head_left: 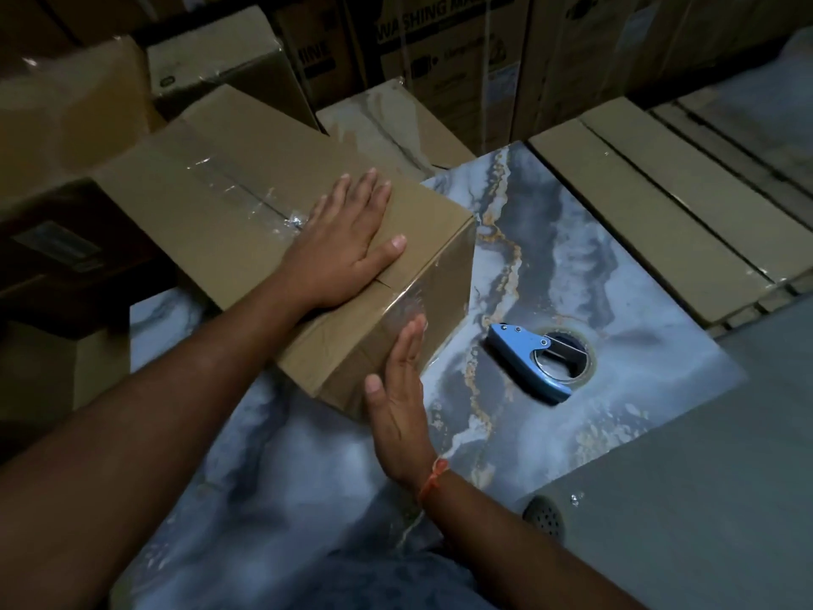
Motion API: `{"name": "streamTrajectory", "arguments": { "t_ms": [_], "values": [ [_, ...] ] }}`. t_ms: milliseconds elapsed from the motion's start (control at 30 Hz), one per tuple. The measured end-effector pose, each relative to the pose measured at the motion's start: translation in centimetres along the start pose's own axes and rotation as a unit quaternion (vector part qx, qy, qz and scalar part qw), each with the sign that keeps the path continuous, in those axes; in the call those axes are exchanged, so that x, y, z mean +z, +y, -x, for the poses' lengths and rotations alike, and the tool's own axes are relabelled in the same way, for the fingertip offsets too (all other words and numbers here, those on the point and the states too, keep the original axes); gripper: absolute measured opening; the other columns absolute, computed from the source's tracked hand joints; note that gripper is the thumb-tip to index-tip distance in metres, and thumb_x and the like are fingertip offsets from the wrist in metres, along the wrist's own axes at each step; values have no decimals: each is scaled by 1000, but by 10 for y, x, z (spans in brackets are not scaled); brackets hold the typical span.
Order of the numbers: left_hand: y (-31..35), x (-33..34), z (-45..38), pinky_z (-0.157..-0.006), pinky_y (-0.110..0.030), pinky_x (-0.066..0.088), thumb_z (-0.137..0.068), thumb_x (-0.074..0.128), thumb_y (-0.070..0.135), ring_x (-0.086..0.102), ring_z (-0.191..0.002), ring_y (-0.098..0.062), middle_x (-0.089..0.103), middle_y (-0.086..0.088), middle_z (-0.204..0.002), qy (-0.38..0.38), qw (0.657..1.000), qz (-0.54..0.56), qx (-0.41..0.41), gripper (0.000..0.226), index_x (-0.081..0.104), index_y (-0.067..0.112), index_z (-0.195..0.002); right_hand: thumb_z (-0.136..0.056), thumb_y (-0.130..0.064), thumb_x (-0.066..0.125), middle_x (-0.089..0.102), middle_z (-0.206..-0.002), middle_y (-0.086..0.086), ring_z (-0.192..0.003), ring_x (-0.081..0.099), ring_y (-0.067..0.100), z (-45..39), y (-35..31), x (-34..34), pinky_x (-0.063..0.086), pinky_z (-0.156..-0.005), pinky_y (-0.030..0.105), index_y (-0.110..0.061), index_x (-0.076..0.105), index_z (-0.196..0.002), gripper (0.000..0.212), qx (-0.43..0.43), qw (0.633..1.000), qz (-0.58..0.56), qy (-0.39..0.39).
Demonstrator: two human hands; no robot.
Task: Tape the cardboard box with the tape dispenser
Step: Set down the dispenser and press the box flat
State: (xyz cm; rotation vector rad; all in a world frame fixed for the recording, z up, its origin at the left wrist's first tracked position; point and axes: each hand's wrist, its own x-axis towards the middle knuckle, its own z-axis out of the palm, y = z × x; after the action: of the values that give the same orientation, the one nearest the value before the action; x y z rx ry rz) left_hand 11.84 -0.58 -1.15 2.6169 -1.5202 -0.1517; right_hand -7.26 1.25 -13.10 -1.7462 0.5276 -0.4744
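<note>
Keep your left hand (341, 244) flat on top of the brown cardboard box (246, 204) and rub your open right hand (398, 391) firmly down its near end face, pressing the clear tape (shiny there) flat; neither hand grips anything. The box overhangs the marbled blue-grey tabletop (550, 266) at left, with stacked cartons crowding behind, so the free room lies right, where the blue metal tape dispenser (534, 361) rests untouched, near the box.

The plain brown cardboard box (246, 204) carries glossy clear tape. The marbled grey-blue worktop (550, 275) has white clouds and golden-orange veins. The metal tape dispenser (530, 358) is light blue. An orange thread bracelet (433, 479) circles the right wrist.
</note>
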Motion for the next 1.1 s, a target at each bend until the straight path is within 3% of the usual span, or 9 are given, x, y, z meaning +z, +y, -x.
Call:
{"name": "streamTrajectory", "arguments": {
  "t_ms": [100,233,367,533,667,733,800,933,1100],
  "values": [
    [1,0,0,-127,-52,5,-101,24,65,-6,-159,-27,-4,-1,-174,4,1000,3,1,77,3,25,-163,-106,-43,26,-27,-163,-12,-149,-17,-2,0,21,-5,-5,-123,25,-28,-18,-153,66,108,991,-72,-25],
    [2,-4,10,-127,-48,4,-99,20,65,-8,-159,-23,-6,0,-173,-13,999,9,28,77,1,26,-163,-106,-46,29,-10,-166,-12,-153,-3,6,6,30,-17,2,-118,20,-24,-8,-157,67,211,973,-62,-74],
    [-28,-10,25,-128,-54,11,-93,15,75,-5,-159,-19,-5,4,-173,-46,997,7,55,79,0,39,-161,-105,-44,36,-9,-160,-23,-149,0,-5,8,1,-21,7,-121,19,-25,-6,-158,70,135,991,1,-3],
    [-86,-27,30,-125,-59,13,-95,19,76,4,-159,-30,4,-6,-173,-30,988,-20,-152,80,6,33,-162,-102,-39,44,-1,-166,-12,-151,2,-4,7,-27,-33,6,-117,7,-19,8,-159,70,33,997,65,-21],
    [-69,-32,32,-127,-57,8,-98,20,72,-1,-158,-38,-1,-12,-173,-50,971,0,-235,85,4,19,-163,-93,-26,57,49,-151,10,-142,43,23,8,-2,-79,31,-118,33,-10,51,-143,53,51,977,204,26],
    [-36,-32,39,-126,-55,6,-96,24,73,-5,-158,-41,-4,-13,-172,-77,966,39,-242,91,3,15,-163,-85,-24,59,67,-125,16,-117,61,36,7,16,-111,47,-101,41,-8,64,-123,41,64,943,320,61],
    [2,-30,53,-126,-54,10,-91,31,75,-3,-157,-42,1,-16,-172,-80,971,80,-210,94,12,15,-162,-79,-31,64,69,-107,14,-100,62,38,4,34,-141,48,-83,43,-11,65,-112,38,88,888,450,49],
    [75,-24,89,-118,-38,32,-88,43,59,36,-150,-29,47,-11,-157,63,976,188,-95,73,52,17,-146,-61,-34,76,67,-103,10,-96,61,35,-3,59,-184,45,-74,42,-16,64,-109,52,106,835,539,-21],
    [148,13,106,-100,-10,42,-92,64,25,64,-116,1,72,9,-123,226,917,322,-63,22,77,20,-109,-61,-50,67,70,-88,4,-86,63,34,-18,84,-213,38,-68,39,-20,65,-98,47,50,807,578,-111]
  ]
}}
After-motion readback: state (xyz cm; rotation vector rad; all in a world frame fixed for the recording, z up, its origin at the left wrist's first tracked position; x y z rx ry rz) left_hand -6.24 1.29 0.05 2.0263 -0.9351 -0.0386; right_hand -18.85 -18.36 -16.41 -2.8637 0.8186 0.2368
